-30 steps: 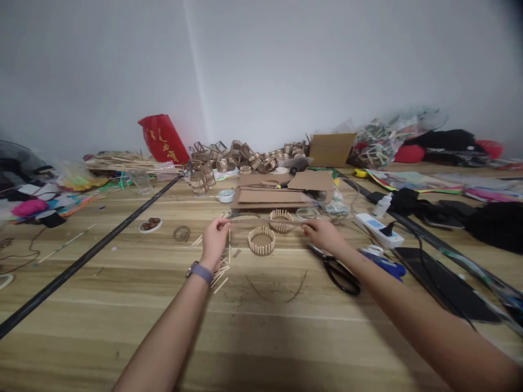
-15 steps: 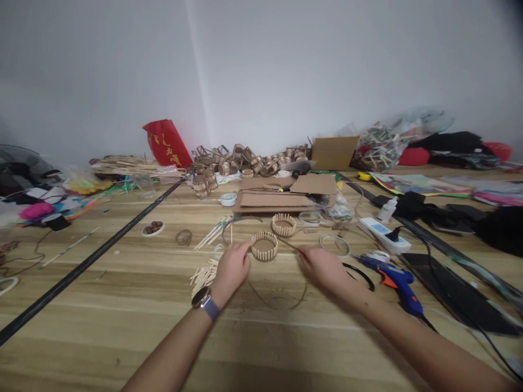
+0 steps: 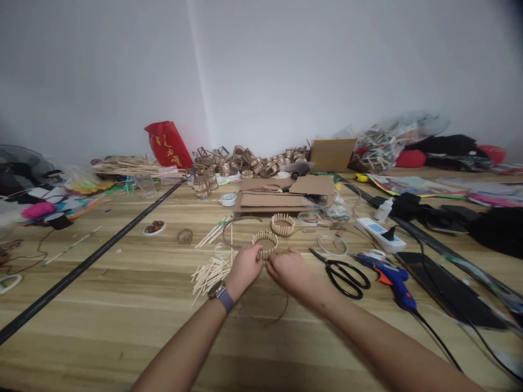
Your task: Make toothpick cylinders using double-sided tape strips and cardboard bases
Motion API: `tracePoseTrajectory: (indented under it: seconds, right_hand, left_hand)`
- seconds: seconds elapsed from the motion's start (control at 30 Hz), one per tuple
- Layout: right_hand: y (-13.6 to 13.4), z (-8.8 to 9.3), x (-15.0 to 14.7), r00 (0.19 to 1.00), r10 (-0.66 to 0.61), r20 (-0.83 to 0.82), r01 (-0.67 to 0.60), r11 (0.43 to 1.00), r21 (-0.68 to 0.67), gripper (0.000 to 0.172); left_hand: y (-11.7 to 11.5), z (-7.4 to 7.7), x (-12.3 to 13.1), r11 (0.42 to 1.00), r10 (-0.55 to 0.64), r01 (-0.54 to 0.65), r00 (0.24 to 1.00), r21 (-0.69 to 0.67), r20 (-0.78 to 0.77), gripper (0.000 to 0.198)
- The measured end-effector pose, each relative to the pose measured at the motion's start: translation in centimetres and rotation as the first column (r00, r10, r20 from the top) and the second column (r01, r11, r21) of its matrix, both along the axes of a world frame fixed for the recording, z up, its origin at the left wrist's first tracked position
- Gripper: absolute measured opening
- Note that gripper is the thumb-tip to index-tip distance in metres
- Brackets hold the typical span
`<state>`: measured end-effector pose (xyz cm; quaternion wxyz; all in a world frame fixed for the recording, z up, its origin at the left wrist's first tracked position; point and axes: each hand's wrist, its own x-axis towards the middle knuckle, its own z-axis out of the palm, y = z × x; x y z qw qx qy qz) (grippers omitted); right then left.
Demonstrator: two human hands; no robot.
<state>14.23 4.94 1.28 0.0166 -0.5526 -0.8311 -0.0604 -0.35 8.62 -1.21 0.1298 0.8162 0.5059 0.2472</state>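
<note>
A small ring of short wooden sticks [image 3: 265, 239] stands upright at the middle of the table. My left hand [image 3: 246, 265] is closed at its near left edge, with fingertips pinched against it. Close beside it, my right hand [image 3: 289, 270] is closed at the near right edge; its fingertips almost meet those of the left, and what they pinch is mostly hidden. A thin brown strip [image 3: 283, 312] curves out below the hands on the tabletop. Just behind stands a second stick ring [image 3: 283, 224].
Loose short sticks [image 3: 210, 276] lie left of my hands. To the right are black-handled scissors [image 3: 345, 276], a blue glue gun [image 3: 394, 280] and a white power strip [image 3: 379, 235]. Flat cardboard [image 3: 278, 200] lies behind the rings, with a pile of stick-and-ring pieces [image 3: 249, 160] against the wall.
My right hand has moved left from beside the ring, bringing the thin strip in to its near edge. My left hand has shifted slightly right and nearer. The scissors are now uncovered.
</note>
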Motion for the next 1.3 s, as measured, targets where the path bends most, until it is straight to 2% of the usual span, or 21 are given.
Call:
tracePoseTrajectory:
  seconds: [0.27,0.6,0.8,0.93,1.0,1.1,1.13,1.2,1.23,1.3]
  right_hand:
    - [0.5,0.0,-0.3,0.996,-0.071,-0.05,0.07,0.997,-0.019,0.031]
    - [1.8,-1.3,-0.5,0.984,-0.087,-0.154,0.079,0.995,-0.054,0.032]
    - [2.0,-1.7,0.6,0.933,-0.138,-0.331,0.134,0.99,-0.037,0.03]
    - [2.9,-1.2,3.5,0.81,-0.222,-0.543,0.232,0.971,-0.052,0.035]
    - [3.3,-1.0,4.9,0.718,-0.22,-0.66,0.208,0.973,-0.097,0.036]
    - [3.1,-0.8,5.9,0.537,-0.211,-0.817,0.103,0.977,-0.185,0.043]
    - [2.8,-0.8,5.9,0.469,-0.216,-0.856,0.063,0.975,-0.211,0.046]
    - [1.8,-0.8,5.5,0.335,-0.232,-0.913,-0.018,0.967,-0.252,0.051]
    - [1.1,-0.7,5.1,0.274,-0.243,-0.931,-0.058,0.962,-0.268,0.052]
    - [-0.2,-0.7,4.3,0.163,-0.271,-0.949,-0.13,0.947,-0.293,0.052]
  left_hand:
    - [0.3,0.9,0.0,0.998,-0.028,0.024,0.996,-0.05,-0.086,0.023]
    - [0.0,2.2,0.8,0.995,0.068,-0.081,0.972,-0.052,-0.226,0.023]
    - [-0.4,2.7,0.8,0.987,0.152,-0.161,0.948,-0.009,-0.281,0.022]
    - [-1.2,3.0,0.5,0.966,0.256,-0.254,0.922,0.047,-0.291,0.036]
    - [-1.8,3.3,0.4,0.959,0.282,-0.273,0.919,0.069,-0.277,0.039]
    - [-2.9,3.6,0.5,0.966,0.258,-0.245,0.941,0.086,-0.219,0.03]
    - [-3.3,3.6,0.7,0.975,0.218,-0.208,0.965,0.085,-0.148,0.025]
    - [-4.0,3.6,1.1,0.994,0.086,-0.092,0.992,0.066,0.097,0.018]
    - [-4.3,3.5,1.4,0.999,0.015,-0.027,0.969,0.046,0.246,0.019]
    - [-4.7,3.3,1.9,0.996,-0.062,0.089,0.857,-0.029,0.511,0.028]
